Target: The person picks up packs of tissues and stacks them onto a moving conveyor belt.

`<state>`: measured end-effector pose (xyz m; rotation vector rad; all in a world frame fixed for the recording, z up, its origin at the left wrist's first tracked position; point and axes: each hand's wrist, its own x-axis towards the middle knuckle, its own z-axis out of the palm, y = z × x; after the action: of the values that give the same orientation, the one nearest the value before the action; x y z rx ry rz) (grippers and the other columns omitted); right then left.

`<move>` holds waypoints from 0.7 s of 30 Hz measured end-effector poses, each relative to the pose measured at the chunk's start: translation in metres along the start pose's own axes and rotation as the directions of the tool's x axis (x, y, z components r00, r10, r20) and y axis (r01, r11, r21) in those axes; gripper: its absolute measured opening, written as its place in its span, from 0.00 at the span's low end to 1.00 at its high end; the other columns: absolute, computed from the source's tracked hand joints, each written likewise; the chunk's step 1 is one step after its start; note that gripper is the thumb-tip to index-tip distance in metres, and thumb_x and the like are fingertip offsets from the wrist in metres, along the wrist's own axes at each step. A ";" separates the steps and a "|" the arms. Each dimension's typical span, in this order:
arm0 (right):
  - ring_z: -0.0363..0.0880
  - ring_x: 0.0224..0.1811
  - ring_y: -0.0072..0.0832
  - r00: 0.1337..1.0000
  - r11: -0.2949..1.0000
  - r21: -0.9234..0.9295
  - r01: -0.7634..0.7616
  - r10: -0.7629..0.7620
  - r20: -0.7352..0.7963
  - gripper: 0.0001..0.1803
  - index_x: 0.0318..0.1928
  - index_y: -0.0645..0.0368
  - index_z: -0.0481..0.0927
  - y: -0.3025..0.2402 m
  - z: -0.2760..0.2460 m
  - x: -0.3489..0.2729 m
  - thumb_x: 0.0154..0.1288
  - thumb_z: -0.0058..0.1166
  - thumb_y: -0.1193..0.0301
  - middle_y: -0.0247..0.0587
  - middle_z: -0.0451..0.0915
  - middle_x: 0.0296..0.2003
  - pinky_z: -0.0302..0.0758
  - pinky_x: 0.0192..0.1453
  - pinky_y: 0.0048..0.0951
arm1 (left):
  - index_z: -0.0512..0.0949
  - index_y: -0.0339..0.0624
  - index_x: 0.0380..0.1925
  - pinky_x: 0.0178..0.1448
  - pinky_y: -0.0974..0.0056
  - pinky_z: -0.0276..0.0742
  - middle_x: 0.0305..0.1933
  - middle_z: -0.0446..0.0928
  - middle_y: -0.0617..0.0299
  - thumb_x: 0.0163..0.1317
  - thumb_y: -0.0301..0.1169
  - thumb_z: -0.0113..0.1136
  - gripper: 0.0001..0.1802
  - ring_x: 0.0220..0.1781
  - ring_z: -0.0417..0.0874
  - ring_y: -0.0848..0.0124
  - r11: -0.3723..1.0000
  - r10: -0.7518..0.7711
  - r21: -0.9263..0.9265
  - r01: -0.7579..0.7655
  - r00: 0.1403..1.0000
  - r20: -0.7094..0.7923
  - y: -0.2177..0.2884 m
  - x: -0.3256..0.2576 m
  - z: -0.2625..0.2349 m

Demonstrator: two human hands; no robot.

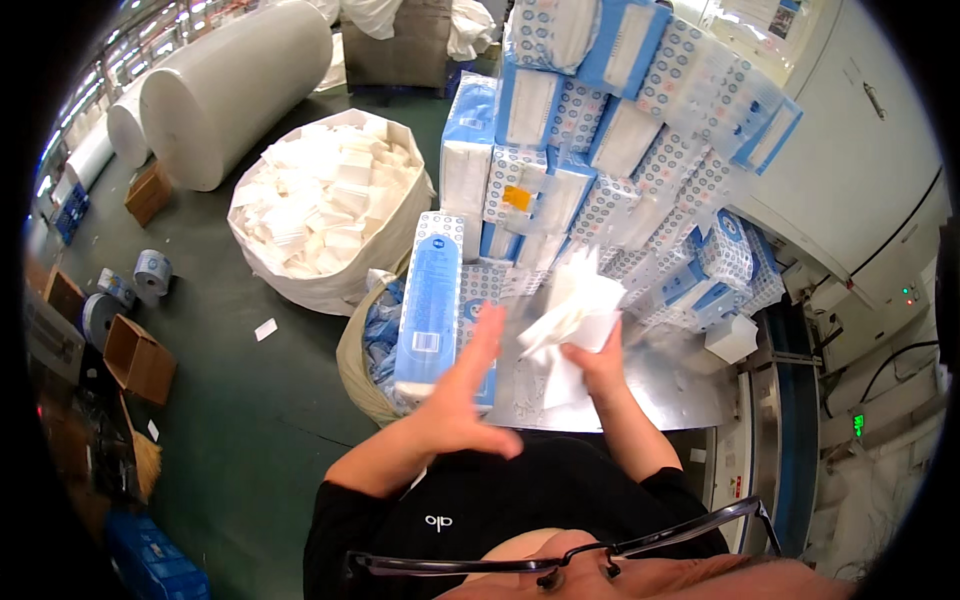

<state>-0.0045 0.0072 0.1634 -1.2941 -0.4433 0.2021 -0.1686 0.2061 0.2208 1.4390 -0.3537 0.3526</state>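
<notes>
Tissues, a loose white bundle, are clamped in the right hand and held up over the metal surface, just in front of the stack of packs. Fingers are closed around the bundle's lower edge, and the sheets are fanned out above them. The left hand is held flat and open, fingers spread, nothing gripped, blurred, just beside a tall blue pack that is stood upright at the surface's left edge. A white sack filled with loose white sheets is seen on the green floor further left, with big paper rolls laid beyond it.
</notes>
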 end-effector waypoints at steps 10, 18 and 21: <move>0.68 0.62 0.37 0.843 0.903 0.278 -0.328 0.147 0.518 0.43 0.67 0.64 0.57 -0.011 -0.018 -0.035 0.53 0.63 0.67 0.46 0.67 0.59 0.66 0.65 0.37 | 0.68 0.39 0.60 0.60 0.62 0.72 0.55 0.75 0.58 0.38 0.34 0.81 0.47 0.58 0.74 0.68 0.935 -0.348 -0.092 0.343 0.937 -0.043 -0.083 0.016 0.100; 0.50 0.71 0.51 0.794 0.472 -0.689 0.550 -0.040 0.606 0.40 0.64 0.56 0.67 -0.032 -0.055 -0.003 0.60 0.48 0.42 0.47 0.57 0.66 0.52 0.70 0.54 | 0.71 0.40 0.56 0.54 0.62 0.76 0.48 0.77 0.59 0.45 0.19 0.70 0.34 0.50 0.79 0.67 0.819 -0.415 -0.497 0.286 0.894 -0.170 -0.091 0.025 0.136; 0.49 0.73 0.55 0.755 0.973 0.215 -0.088 -0.076 0.652 0.48 0.68 0.45 0.62 -0.048 -0.034 0.007 0.53 0.49 0.31 0.50 0.48 0.72 0.55 0.69 0.62 | 0.72 0.40 0.54 0.50 0.63 0.76 0.43 0.78 0.58 0.48 0.23 0.67 0.29 0.43 0.80 0.66 0.696 -0.441 -0.614 0.371 0.896 0.041 -0.083 0.020 0.135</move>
<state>0.0113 -0.0327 0.2042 -0.9586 -0.9903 0.7135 -0.1175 0.0643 0.1689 0.8097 -0.0305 -0.0589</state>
